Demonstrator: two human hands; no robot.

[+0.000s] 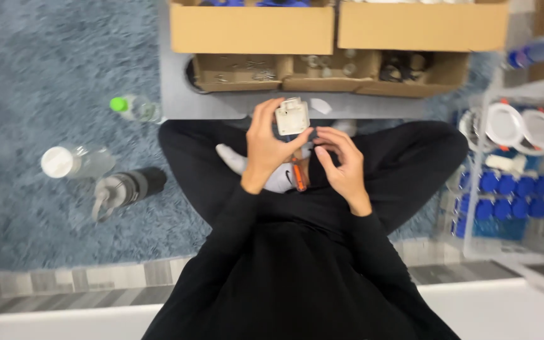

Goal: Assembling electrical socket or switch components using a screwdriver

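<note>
— Fingers of the left hand are curled around the small white square part, pinching it by its left edge and lower corner, so it stands up above the lap with its flat face toward the camera.

— And the right hand?

— Half open, fingers bent, holding nothing that I can make out. It sits just below and to the right of the white part, near it but apart. The left hand is the one in contact.

— What is the orange thing?

— An orange-handled tool lies between the two hands, down against the white sock, its long axis running roughly up and down in the view. Its tip is hidden; I cannot tell whether it meets the white part.

— Around them?

— Cardboard boxes ahead on a grey board, bottles on the blue carpet at left, and a clear bin of blue caps at right.
</note>
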